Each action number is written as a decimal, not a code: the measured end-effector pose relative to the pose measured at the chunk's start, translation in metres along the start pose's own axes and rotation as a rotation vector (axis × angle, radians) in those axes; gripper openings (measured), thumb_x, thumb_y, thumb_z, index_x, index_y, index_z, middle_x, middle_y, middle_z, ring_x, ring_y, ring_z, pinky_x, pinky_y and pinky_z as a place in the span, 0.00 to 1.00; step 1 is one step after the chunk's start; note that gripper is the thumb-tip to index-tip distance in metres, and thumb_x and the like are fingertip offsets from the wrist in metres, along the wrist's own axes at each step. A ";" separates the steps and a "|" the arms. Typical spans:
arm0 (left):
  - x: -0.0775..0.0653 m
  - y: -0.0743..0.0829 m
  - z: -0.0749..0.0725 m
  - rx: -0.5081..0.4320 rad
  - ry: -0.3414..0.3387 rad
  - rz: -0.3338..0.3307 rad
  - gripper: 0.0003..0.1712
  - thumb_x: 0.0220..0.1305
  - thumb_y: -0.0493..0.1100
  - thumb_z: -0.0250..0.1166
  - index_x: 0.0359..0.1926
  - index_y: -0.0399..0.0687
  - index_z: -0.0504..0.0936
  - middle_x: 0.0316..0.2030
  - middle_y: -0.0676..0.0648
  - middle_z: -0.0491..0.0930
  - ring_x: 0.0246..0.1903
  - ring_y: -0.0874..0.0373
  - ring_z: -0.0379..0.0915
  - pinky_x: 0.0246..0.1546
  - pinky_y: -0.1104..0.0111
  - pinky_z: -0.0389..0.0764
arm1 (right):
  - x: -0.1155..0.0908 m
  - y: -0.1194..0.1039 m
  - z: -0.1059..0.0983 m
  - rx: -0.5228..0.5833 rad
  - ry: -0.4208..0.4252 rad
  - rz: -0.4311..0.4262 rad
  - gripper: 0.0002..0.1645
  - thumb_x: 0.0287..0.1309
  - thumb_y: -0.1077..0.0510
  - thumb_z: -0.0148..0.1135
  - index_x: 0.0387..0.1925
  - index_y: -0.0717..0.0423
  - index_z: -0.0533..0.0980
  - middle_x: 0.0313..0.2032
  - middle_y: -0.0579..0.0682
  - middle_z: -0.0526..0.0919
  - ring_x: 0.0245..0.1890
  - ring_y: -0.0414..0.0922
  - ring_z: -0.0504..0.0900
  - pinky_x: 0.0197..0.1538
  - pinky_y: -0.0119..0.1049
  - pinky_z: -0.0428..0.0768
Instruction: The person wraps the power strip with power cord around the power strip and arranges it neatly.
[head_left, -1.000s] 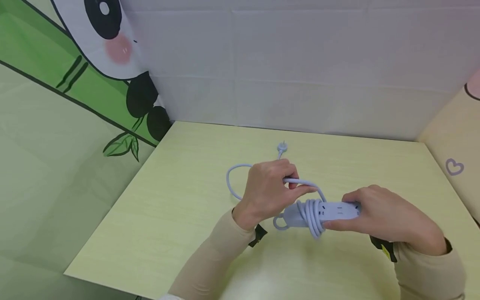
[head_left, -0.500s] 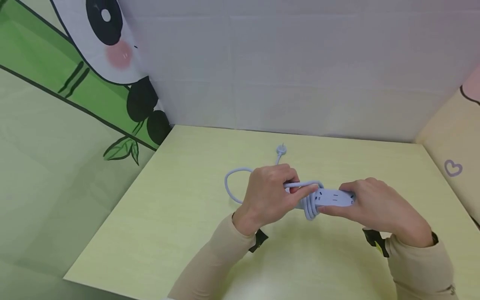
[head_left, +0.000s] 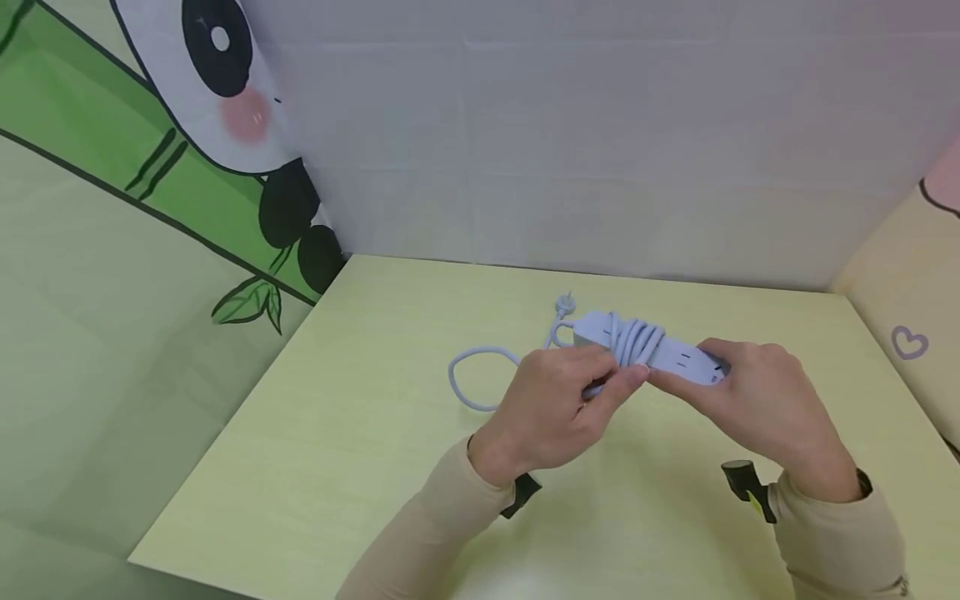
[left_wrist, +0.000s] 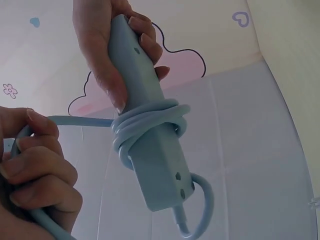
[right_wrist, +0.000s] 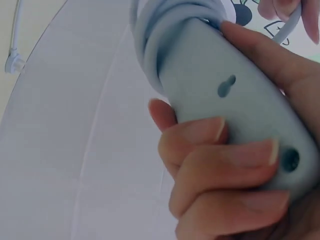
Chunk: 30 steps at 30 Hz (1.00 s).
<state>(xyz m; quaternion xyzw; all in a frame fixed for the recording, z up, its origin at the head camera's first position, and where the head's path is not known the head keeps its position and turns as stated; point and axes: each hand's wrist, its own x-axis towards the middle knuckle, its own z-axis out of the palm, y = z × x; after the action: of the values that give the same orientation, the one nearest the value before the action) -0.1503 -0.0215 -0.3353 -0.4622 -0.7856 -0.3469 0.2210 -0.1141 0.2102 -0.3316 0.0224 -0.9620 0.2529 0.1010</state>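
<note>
A white power strip (head_left: pixel 686 360) is held up off the table, tilted, with several turns of its cord (head_left: pixel 637 340) wrapped round its middle. My right hand (head_left: pixel 765 400) grips the strip's right end; the right wrist view shows the fingers curled across its underside (right_wrist: pixel 200 75). Near the wraps, my left hand (head_left: pixel 558 404) pinches the cord, which runs taut from the coil to the fingers in the left wrist view (left_wrist: pixel 82 121). A short loop of cord (left_wrist: pixel 207 205) leaves the strip's far end. Beyond the left hand, the plug (head_left: pixel 566 305) lies toward the table's back.
A loose loop of cord (head_left: pixel 453 375) lies on the pale wooden table (head_left: pixel 300 467) left of the hands. A pale cloth wall (head_left: pixel 570 150) stands behind the table, and printed cloth (head_left: pixel 97 350) hangs at the left.
The strip has tilted, its left end swinging up and away from me. The left hand has brought the cord from above the strip down to its near side; the right hand keeps its grip.
</note>
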 end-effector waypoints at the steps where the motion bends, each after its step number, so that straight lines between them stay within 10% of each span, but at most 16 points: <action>1: 0.000 0.000 0.001 -0.003 -0.004 0.007 0.24 0.74 0.45 0.60 0.18 0.51 0.67 0.16 0.56 0.61 0.18 0.70 0.55 0.21 0.82 0.54 | 0.000 0.000 0.000 0.009 0.014 0.004 0.29 0.57 0.30 0.67 0.31 0.51 0.82 0.16 0.45 0.73 0.17 0.42 0.68 0.20 0.33 0.64; 30: -0.001 0.010 0.017 -0.014 -0.057 0.084 0.18 0.75 0.41 0.58 0.23 0.50 0.75 0.19 0.57 0.67 0.21 0.71 0.59 0.25 0.86 0.58 | 0.003 0.008 -0.007 0.093 0.194 0.025 0.25 0.55 0.38 0.73 0.23 0.53 0.77 0.16 0.47 0.71 0.17 0.40 0.68 0.21 0.34 0.63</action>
<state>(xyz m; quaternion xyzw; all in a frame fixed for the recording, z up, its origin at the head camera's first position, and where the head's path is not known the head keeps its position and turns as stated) -0.1420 -0.0059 -0.3437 -0.5060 -0.7690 -0.3294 0.2100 -0.1161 0.2205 -0.3287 -0.0095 -0.9350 0.2996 0.1893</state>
